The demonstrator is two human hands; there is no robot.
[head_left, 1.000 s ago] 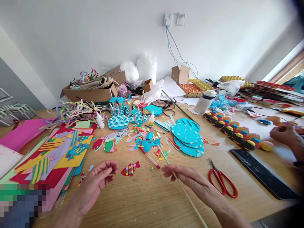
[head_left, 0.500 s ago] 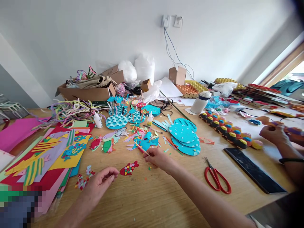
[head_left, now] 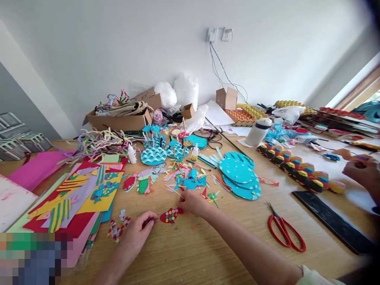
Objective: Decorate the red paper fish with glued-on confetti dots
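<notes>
My right hand pinches a thin wooden stick that points up and left over paper scraps. Just below its fingers lies a red paper fish covered with coloured dots, flat on the table. Curled loosely at the fish's head end, my left hand holds nothing that I can see, its thumb apart from the fingers. To the left of that hand is a patch of small coloured paper bits. Beyond my hands are blue paper scraps and other cut paper fish.
Red-handled scissors and a black flat panel lie at right, near a painted egg-carton strip. Blue discs, glue bottles and coloured sheets surround the work. Another person's hand shows at far right.
The view has shifted, so everything sits further right or lower. My right hand has come closer to the red fish's tail, still with the stick. My left hand stays by the fish's head.
</notes>
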